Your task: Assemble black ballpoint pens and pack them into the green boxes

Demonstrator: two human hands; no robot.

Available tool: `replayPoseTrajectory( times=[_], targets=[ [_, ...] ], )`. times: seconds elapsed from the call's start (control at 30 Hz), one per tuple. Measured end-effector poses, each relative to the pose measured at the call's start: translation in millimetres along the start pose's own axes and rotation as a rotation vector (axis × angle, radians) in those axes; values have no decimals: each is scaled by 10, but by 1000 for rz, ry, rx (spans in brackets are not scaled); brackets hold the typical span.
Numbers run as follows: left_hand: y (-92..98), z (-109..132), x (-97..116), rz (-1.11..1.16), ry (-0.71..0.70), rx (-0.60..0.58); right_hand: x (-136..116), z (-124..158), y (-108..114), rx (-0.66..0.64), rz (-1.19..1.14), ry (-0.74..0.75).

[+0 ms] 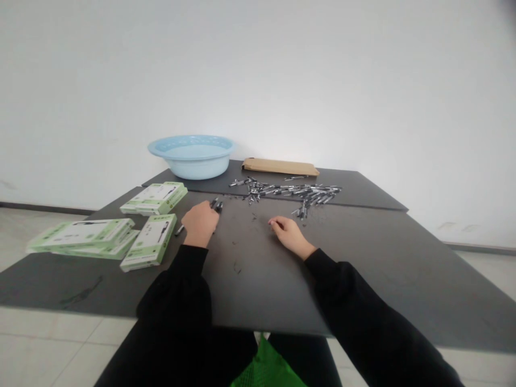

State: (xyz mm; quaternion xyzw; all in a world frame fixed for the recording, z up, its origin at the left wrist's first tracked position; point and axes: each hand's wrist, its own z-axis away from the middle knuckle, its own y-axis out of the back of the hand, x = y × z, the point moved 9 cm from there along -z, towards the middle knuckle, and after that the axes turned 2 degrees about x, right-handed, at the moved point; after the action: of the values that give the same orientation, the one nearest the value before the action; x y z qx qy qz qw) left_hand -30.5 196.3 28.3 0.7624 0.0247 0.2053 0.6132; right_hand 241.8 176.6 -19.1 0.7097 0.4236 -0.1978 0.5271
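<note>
While a seam crosses the matte dark-grey table (382, 252), its top carries one round light-blue plastic basin (199, 167), one flat brown cardboard box (280, 166) and at least four green-and-white rectangular cartons (151, 239). The left hand (200, 219) curls over several slim black-and-grey pens (218, 207), whether gripping I cannot tell; the right hand (289, 235), loosely closed, is near a tangled, uncountable pen heap (311, 193).

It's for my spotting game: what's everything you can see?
Tabletop: one seamed surface, dark grey, centre
Pens: many, black and clear, around the middle
Boxes: several, green and white, left
Basin: one, light blue, back left
Cardboard: one piece, brown, back middle
Wall: one, whitish, behind
Floor: one, pale, below
Cloth: one, green, bottom middle
Legs: two, in black, bottom
Sleeves: two, black, bottom
Left hand: one, bare, at some pens
Right hand: one, bare, right of centre
</note>
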Motion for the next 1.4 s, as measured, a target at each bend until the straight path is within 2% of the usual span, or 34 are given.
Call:
replayPoseTrajectory(
  times=[0.1,0.17,0.37,0.43,0.47,0.6,0.63,0.77,0.87,1.0,1.07,1.13,1.23,1.4],
  targets=[
    [-143,-27,-147,-97,38,-46,-216,60,-44,-67,143,154],
    [-208,-9,-140,-162,-1,-23,-302,94,-85,-115,215,214],
    [-151,89,-5,-231,-95,235,-314,104,-87,-144,313,250],
    [-178,81,38,-199,-126,269,-282,93,-74,-143,332,243],
    [-239,60,52,-184,-142,239,-267,87,-70,-145,342,240],
    [-628,-31,15,-157,-127,-44,-248,71,-48,-142,367,238],
    [-683,-39,4,-154,-122,-72,-253,67,-36,-135,368,238],
    [-714,-52,2,-134,-127,-25,-292,45,58,-78,320,247],
    [-596,-74,22,-103,-139,47,-252,-24,216,6,242,245],
    [-115,-42,30,10,-205,295,41,-325,499,104,232,175],
    [106,51,-5,82,-255,403,200,-578,587,80,310,182],
    [233,190,-50,173,-318,471,375,-888,650,31,422,178],
    [223,416,-58,344,-458,442,683,-1396,738,-35,578,90],
    [91,569,-102,475,-478,335,1051,-2042,702,-128,629,26]
  ],
)
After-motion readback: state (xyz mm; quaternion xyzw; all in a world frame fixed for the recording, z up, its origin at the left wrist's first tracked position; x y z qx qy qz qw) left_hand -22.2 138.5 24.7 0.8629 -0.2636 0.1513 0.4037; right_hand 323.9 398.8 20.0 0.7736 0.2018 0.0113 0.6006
